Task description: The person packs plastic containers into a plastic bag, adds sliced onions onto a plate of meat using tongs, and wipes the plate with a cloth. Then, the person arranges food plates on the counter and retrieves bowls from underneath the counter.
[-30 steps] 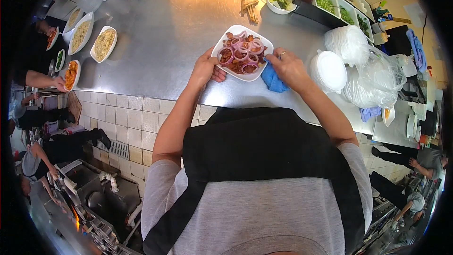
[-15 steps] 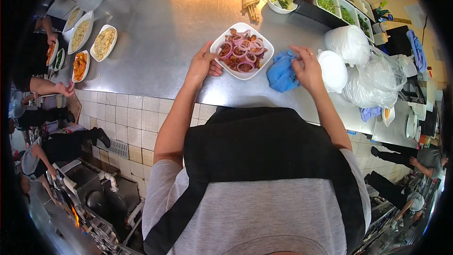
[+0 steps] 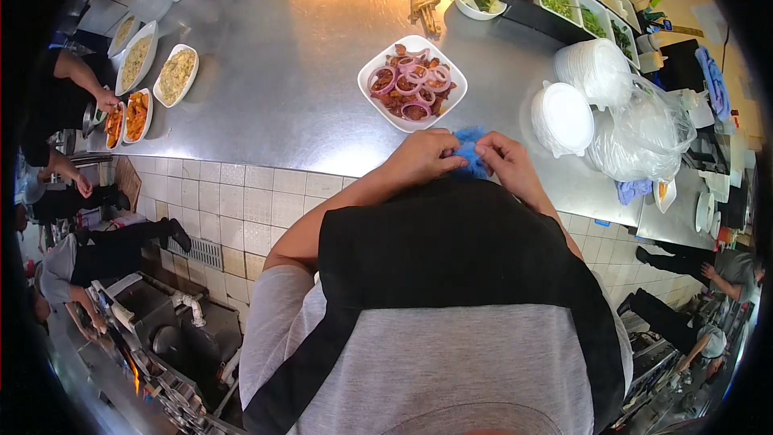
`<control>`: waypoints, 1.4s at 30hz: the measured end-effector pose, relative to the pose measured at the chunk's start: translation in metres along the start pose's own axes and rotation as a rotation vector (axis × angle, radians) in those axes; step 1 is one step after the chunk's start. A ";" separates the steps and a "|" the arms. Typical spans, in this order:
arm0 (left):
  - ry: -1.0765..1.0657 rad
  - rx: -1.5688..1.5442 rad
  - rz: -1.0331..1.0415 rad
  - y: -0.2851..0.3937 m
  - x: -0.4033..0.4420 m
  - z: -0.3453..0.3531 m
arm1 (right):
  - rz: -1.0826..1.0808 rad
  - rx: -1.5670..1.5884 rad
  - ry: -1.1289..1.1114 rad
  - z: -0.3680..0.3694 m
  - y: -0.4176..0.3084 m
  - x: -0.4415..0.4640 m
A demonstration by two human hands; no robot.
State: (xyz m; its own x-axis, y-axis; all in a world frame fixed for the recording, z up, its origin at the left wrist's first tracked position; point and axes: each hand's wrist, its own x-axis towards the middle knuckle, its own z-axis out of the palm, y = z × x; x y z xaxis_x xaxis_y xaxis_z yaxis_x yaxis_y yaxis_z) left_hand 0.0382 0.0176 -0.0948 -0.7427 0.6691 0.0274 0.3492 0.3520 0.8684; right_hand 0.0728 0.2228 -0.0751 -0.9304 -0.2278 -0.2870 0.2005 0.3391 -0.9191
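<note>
My left hand [image 3: 425, 153] and my right hand [image 3: 507, 164] are together at the table's front edge, close to my apron. Between them is a crumpled blue cloth [image 3: 469, 151], pinched by the fingers of both hands. Just beyond my hands stands a white square bowl [image 3: 375, 106] of browned food pieces topped with purple onion rings [image 3: 436, 78]. Neither hand touches the bowl.
White lids [image 3: 562, 119], stacked containers [image 3: 592, 72] and plastic bags [image 3: 644, 133] lie right. Behind stand a small white bowl [image 3: 459, 8] and trays of chopped greens [image 3: 594, 22]. Left are oval rice dishes [image 3: 176, 75], orange food dishes [image 3: 138, 115] and a co-worker's hand [image 3: 106, 101].
My left hand has left the bowl and moved right to the cloth. The cloth, now in both hands, is nearer my body. At left, a co-worker's orange dish has come beside the other one.
</note>
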 end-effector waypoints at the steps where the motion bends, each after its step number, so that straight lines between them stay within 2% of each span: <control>1: 0.062 -0.038 0.026 0.002 -0.003 0.001 | -0.002 0.000 -0.007 -0.006 -0.002 -0.001; 2: 0.123 -0.075 0.052 0.004 -0.006 0.001 | -0.004 0.001 -0.015 -0.011 -0.003 -0.002; 5: 0.181 -0.152 -0.256 0.002 -0.026 -0.009 | -0.168 0.090 0.172 -0.029 -0.001 0.000; 8: 0.190 -0.514 -0.651 -0.028 -0.054 -0.015 | -0.364 -0.082 0.387 -0.057 -0.016 0.013; 11: 0.374 -0.793 -0.654 -0.036 -0.061 -0.020 | -0.416 -0.172 0.569 -0.055 -0.024 0.043; 14: 0.569 -1.007 -0.528 -0.041 -0.045 -0.018 | -0.359 -0.309 0.544 -0.044 -0.009 0.087; 17: 0.538 -1.047 -0.504 -0.051 -0.032 -0.016 | -0.348 -0.309 0.477 -0.025 0.004 0.117; 20: 0.570 -0.980 -0.529 -0.062 -0.024 -0.010 | -0.376 -0.373 0.300 -0.021 0.019 0.142; 22: 0.662 -1.029 -0.473 -0.056 -0.023 -0.008 | -0.268 -0.481 0.409 -0.026 0.004 0.144; 24: 0.692 -1.041 -0.440 -0.062 -0.025 -0.004 | -0.374 -0.527 0.519 -0.032 0.001 0.146; 27: 0.824 -1.048 -0.497 -0.045 -0.032 -0.004 | -0.418 -0.653 0.386 -0.034 -0.005 0.127; 29: 0.902 -1.021 -0.437 -0.051 -0.039 -0.011 | -0.604 -0.814 0.385 -0.017 0.042 0.129; 30: 0.931 -0.980 -0.394 -0.057 -0.040 -0.012 | -0.678 -0.842 0.320 -0.004 0.044 0.117; 31: 0.974 -0.968 -0.441 -0.070 -0.038 -0.014 | -0.751 -0.885 0.264 0.005 0.051 0.111; 36: 1.133 -1.012 -0.401 -0.075 -0.049 -0.038 | -0.820 -0.793 -0.181 0.028 0.042 0.089; 39: 1.166 -1.000 -0.340 -0.086 -0.049 -0.047 | -0.691 -0.548 -0.213 0.023 0.022 0.103; 42: 1.134 -0.948 -0.338 -0.081 -0.033 -0.055 | -0.938 -0.618 -0.019 0.020 -0.011 0.105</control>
State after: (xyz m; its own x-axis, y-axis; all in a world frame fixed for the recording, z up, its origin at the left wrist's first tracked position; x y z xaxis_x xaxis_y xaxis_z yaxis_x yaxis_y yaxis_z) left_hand 0.0025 -0.0690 -0.1391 -0.8986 -0.3529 -0.2608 -0.0796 -0.4534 0.8877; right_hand -0.0213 0.1768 -0.1006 -0.6278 -0.6429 0.4389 -0.7679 0.4195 -0.4841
